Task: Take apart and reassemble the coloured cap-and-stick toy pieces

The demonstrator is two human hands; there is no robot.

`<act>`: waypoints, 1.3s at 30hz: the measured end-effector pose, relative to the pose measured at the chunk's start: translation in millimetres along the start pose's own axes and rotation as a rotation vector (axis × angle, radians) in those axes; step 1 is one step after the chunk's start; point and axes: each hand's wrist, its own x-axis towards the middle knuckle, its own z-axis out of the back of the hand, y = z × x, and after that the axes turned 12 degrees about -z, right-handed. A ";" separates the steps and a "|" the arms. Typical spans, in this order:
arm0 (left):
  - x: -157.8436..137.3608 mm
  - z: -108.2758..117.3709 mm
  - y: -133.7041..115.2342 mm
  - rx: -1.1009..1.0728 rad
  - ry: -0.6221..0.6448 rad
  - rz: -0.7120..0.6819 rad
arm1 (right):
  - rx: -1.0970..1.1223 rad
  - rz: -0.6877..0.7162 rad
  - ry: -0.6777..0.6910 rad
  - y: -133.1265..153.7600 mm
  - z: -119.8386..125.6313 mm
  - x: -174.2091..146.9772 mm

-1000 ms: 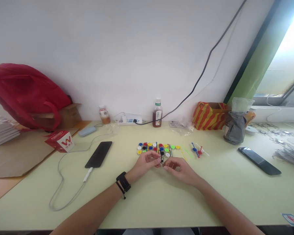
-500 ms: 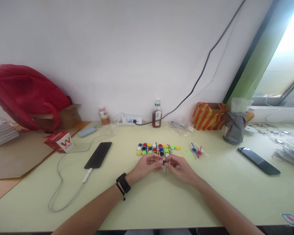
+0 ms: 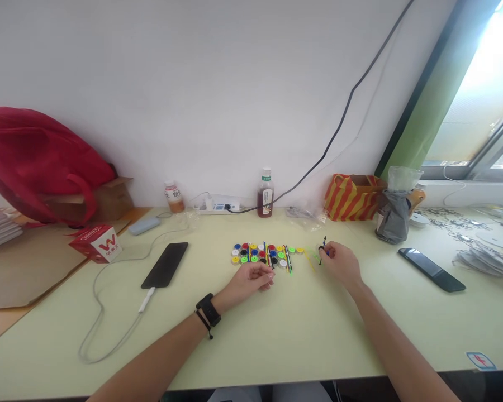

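Note:
My right hand (image 3: 342,263) pinches a black arrow spinner (image 3: 321,251), a small round piece with a thin arrow through it, at the right of the coloured pieces. It hides most of the blue, red and white spinners there. My left hand (image 3: 254,280) rests at the front edge of the cluster, fingers curled together with nothing showing in them. Close behind it, small round caps (image 3: 255,253) in blue, red, yellow, white, green and black stand in rows. Thin coloured arrow sticks (image 3: 289,259) lie across them. A yellow stick (image 3: 309,260) lies between the cluster and my right hand.
A phone (image 3: 165,266) on a white cable and a red box (image 3: 95,244) stand at left. Along the wall are a sauce bottle (image 3: 265,195), a power strip (image 3: 220,206) and a striped bag (image 3: 352,198). Another phone (image 3: 431,270) lies at right.
My hands have parted. The right has carried the black spinner from the front of the cluster to the right, to the other spinners. My left hand has stayed nearly in place.

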 end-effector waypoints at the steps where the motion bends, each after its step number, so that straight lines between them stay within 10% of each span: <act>1: 0.1 0.2 0.1 0.002 0.005 -0.003 | -0.044 0.005 -0.006 -1.3 -0.9 0.5; 39: 0.0 0.4 -1.1 -0.009 0.025 0.022 | -0.179 0.147 -0.045 -24.4 -14.6 16.2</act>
